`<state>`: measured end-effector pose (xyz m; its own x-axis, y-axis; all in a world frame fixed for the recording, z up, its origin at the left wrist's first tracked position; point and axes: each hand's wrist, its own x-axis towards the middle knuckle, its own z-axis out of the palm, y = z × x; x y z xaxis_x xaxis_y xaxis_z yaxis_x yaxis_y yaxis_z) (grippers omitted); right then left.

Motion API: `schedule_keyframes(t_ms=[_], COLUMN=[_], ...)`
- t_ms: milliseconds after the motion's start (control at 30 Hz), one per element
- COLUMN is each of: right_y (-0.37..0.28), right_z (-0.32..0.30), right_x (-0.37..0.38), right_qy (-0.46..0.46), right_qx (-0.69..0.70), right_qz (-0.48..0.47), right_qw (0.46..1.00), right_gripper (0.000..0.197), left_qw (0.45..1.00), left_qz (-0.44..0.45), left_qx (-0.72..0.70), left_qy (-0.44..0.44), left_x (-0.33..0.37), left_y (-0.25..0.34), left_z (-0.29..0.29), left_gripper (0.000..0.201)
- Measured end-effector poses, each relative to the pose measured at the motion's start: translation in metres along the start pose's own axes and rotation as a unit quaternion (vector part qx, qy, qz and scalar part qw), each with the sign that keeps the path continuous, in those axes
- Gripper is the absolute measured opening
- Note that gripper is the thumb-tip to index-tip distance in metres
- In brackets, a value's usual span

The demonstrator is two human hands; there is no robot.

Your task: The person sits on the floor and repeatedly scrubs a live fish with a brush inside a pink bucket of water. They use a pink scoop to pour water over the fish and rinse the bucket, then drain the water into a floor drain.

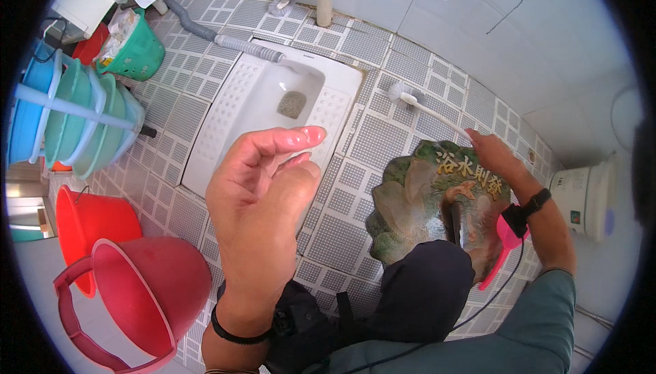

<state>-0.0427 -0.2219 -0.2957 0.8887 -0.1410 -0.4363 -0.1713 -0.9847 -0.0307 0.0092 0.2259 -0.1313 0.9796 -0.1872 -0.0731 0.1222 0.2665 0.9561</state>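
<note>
My left hand [263, 186] is raised in the middle of the view, above the edge of the white squat toilet [225, 111]. Its fingers are loosely curled and look wet. A gap shows between thumb and forefinger, with nothing visible in it. On the right, my right hand [495, 153] grips the end of a white toilet brush [437, 116]. The brush head points away to the left and rests on or just over the tiles, right of the toilet. Below this hand lies a green-brown leaf-shaped mat [403, 217], partly covered by my knee.
A pink scoop [509, 234] is beside my right forearm, near a white bucket [581, 200]. Red buckets [154, 285] stand at lower left. Stacked basins [75, 114] and a green bin [140, 49] are farther left. A grey hose [239, 44] reaches the toilet; another brush [280, 6] lies by the pipe.
</note>
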Motion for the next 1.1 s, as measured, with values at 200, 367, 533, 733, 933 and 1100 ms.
schedule_keyframes(t_ms=[200, 367, 533, 733, 933, 1100], right_y=[-0.042, -0.039, -0.041, -0.060, 0.019, -0.044], right_z=[0.018, -0.011, 0.007, 0.009, 0.019, 0.038], right_x=[0.051, 0.003, 0.019, 0.026, -0.047, -0.072], right_qy=[0.083, -0.039, 0.012, 0.022, -0.025, -0.075], right_qx=[-0.072, -0.078, -0.113, -0.080, -0.129, -0.121], right_qz=[-0.049, 0.036, 0.010, -0.015, 0.050, -0.011], right_qw=[0.993, 0.996, 0.993, 0.996, 0.990, 0.990], right_gripper=[0.042, 0.049, 0.047, 0.054, 0.063, 0.068], left_qw=[0.997, 0.999, 0.997, 0.998, 0.995, 0.997], left_qz=[-0.038, -0.015, 0.018, -0.001, 0.009, -0.011], left_qx=[-0.069, -0.050, -0.067, -0.064, -0.081, -0.048], left_qy=[-0.009, 0.000, 0.037, 0.010, 0.049, 0.054], left_x=[0.009, 0.004, 0.014, 0.014, 0.024, 0.021], left_y=[-0.010, 0.001, -0.001, -0.014, -0.009, -0.006], left_z=[0.013, -0.005, 0.001, 0.008, -0.003, -0.003], left_gripper=[0.023, 0.018, 0.019, 0.018, 0.018, 0.018])
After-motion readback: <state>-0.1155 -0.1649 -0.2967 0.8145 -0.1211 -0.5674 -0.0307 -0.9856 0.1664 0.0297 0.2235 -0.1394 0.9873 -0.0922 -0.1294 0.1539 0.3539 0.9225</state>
